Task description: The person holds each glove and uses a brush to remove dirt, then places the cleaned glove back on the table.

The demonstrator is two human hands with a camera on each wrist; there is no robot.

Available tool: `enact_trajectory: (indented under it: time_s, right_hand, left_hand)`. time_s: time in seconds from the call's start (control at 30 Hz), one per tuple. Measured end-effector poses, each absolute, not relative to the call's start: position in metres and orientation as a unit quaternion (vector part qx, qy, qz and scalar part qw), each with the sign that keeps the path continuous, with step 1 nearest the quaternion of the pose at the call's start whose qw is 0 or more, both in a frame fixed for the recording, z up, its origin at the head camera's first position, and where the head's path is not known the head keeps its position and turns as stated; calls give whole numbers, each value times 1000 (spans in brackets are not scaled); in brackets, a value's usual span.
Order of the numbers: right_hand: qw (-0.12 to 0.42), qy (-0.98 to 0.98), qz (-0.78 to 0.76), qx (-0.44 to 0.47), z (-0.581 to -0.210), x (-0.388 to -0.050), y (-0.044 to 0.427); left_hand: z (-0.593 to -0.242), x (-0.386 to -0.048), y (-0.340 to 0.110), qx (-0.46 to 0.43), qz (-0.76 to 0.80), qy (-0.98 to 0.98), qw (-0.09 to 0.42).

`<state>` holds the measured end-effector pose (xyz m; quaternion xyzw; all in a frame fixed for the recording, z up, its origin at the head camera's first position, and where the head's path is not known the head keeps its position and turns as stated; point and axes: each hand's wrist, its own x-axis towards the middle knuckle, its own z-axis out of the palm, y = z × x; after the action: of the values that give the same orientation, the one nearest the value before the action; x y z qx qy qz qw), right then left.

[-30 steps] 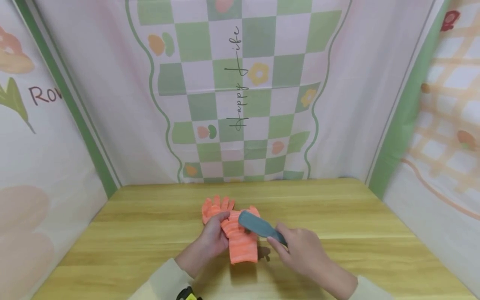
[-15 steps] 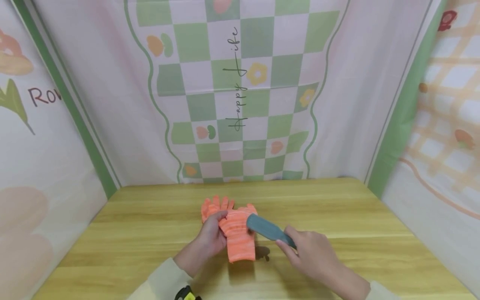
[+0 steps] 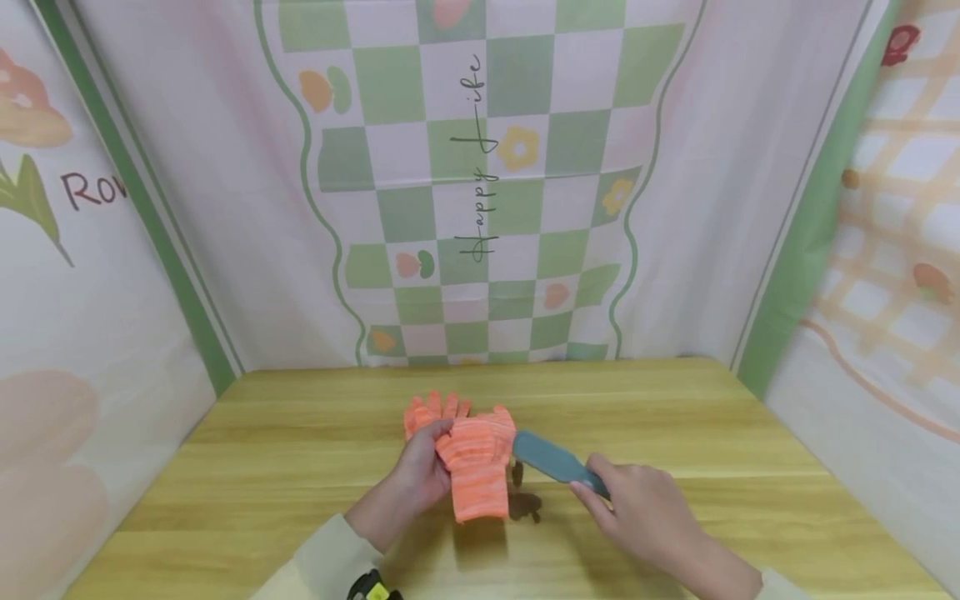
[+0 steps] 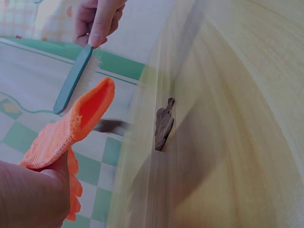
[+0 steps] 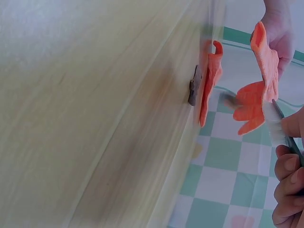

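My left hand [image 3: 422,468] grips an orange knitted glove [image 3: 480,475] by its left side, thumb on top, above the table. In my right hand [image 3: 648,518] is a blue-grey brush [image 3: 553,458] with white bristles [image 5: 274,124]; its tip sits just off the held glove's right edge in the head view. A blurred dark brown piece [image 4: 111,126] is in mid-air below the glove. On the wood lies a dark brown, lumpy piece [image 4: 164,126]. A second orange glove [image 5: 211,78] lies flat behind, partly hidden by the first in the head view.
The wooden table [image 3: 675,417] ends against a checked curtain [image 3: 517,208] at the back. Fabric walls, such as the plaid one [image 3: 885,250], stand on both sides. A black and yellow band [image 3: 372,587] is at the left sleeve.
The brush has slid right across the held glove and off its edge. A brown piece has come off and now shows blurred beside the glove. My left hand has barely moved.
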<state>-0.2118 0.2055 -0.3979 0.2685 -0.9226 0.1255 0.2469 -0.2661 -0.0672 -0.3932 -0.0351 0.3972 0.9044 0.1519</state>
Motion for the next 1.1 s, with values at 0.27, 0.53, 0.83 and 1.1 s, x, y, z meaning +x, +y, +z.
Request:
enact_trajectory:
  time_s: [0.27, 0.53, 0.83, 1.1]
  right_hand:
    - [252, -923, 125, 263, -401, -213, 207]
    - [207, -935, 188, 218, -398, -212, 204]
    - [187, -934, 231, 200, -397, -214, 199]
    - [189, -931, 239, 200, -396, -215, 197]
  left_hand:
    - [-393, -266, -68, -27, 911, 380, 155]
    - [-396, -267, -68, -33, 896, 408, 172]
    - [-397, -265, -67, -25, 876, 447, 180]
    - [-400, -263, -68, -15, 851, 495, 175]
